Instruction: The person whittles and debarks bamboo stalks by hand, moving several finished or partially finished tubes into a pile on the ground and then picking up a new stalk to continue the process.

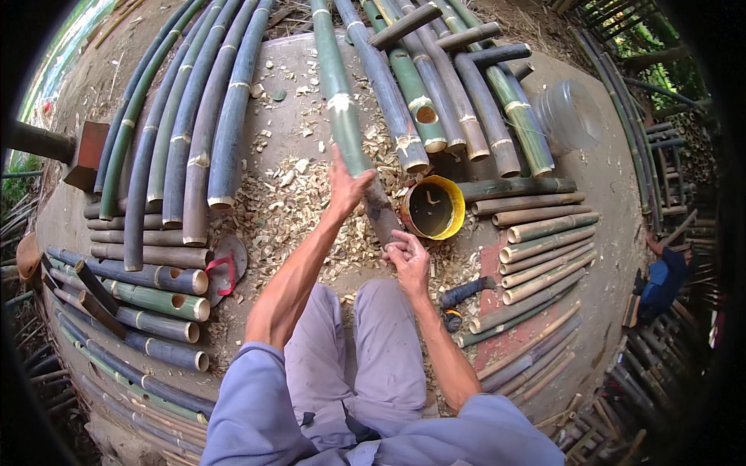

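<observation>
Blue shirt (256, 404), left hand (346, 186) around pale-ringed green bamboo (342, 120), right hand (409, 258) at mottled brown stick (380, 210), grip unclear.

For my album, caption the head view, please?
Left hand on green bamboo, right hand near yellow bucket, pale chips around.

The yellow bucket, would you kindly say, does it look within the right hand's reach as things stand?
Probably yes: the yellow bucket stands close beyond the right hand, slightly to its right, and nothing visible blocks the way between them.
</observation>
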Available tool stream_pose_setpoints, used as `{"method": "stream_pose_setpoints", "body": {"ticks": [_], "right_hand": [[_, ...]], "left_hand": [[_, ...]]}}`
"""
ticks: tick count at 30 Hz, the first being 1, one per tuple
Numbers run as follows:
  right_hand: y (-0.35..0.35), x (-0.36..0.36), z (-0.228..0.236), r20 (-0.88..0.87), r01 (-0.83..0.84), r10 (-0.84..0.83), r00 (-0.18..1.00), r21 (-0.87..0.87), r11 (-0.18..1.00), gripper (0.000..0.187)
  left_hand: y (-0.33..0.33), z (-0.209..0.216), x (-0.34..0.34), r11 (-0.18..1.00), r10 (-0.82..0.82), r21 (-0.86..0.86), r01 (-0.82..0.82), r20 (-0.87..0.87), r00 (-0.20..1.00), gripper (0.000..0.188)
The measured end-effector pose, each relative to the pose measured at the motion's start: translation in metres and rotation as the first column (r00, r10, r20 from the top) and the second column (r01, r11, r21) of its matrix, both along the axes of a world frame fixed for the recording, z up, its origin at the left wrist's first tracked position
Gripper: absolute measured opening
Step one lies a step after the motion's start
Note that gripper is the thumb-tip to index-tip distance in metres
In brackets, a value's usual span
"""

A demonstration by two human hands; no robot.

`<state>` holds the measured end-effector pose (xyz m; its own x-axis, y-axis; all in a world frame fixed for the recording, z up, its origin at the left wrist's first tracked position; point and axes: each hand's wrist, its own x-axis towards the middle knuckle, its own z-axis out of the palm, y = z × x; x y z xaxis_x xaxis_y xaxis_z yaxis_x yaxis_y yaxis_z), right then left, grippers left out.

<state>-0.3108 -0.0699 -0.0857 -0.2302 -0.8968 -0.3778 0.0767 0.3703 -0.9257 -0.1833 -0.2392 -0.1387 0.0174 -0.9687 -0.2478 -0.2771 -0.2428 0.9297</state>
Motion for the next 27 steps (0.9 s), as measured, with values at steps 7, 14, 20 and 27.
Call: {"method": "stream_pose_setpoints", "body": {"ticks": [7,14,20,27], "right_hand": [[0.031,0.009,-0.014,-0.101,-0.069,0.079,0.992,0.1,0.993,0.034],[0.063,0.005,-0.011,-0.15,-0.054,0.071,0.986,0.118,0.992,0.034],[0.091,0.001,-0.01,-0.331,-0.134,0.154,0.931,0.085,0.987,0.032],[0.112,0.022,-0.035,-0.751,-0.493,0.351,0.56,0.039,0.869,0.037]], "left_hand": [[-0.011,0.0,-0.068,0.973,-0.191,-0.077,0.218,0.26,0.946,0.089],[-0.01,-0.01,-0.055,0.959,-0.166,-0.183,0.216,0.251,0.954,0.075],[0.079,-0.017,0.039,0.967,-0.088,-0.214,0.139,0.234,0.968,0.039],[0.224,-0.002,0.192,0.975,0.158,-0.207,-0.078,0.408,0.899,0.026]]}}
